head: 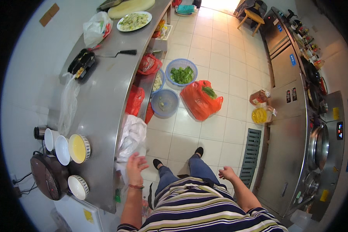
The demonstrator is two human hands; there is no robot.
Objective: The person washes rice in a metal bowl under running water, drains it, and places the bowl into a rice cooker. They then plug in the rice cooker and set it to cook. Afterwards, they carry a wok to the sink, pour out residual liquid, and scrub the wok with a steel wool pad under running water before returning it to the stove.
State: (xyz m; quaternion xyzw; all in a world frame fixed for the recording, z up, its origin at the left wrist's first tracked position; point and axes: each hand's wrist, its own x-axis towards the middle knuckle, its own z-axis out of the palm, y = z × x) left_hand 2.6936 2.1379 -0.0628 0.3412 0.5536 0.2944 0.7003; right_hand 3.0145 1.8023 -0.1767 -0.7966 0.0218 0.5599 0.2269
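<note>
My left hand (137, 168) hangs in the air beside the edge of the steel counter (104, 116), its fingers apart and nothing in them. Just beyond it, a white plastic bag (132, 133) bulges from the shelf under the counter. My right hand (227, 173) is held out over the tiled floor, near the drain grate (250, 156), with its fingers curled and no object visible in it. On the counter to my left stand a patterned bowl of yellow liquid (78, 148), two white bowls (63, 150) and another patterned bowl (77, 187) by a dark rice cooker (46, 177).
Ahead on the floor are a red plastic bag (201, 100) with greens, a blue basket of leafy vegetables (181, 72) and a bluish basin (165, 103). Oil jugs (261, 114) stand beside the right-hand cooking range (287, 156). A plate of chopped food (134, 21) sits on the far counter.
</note>
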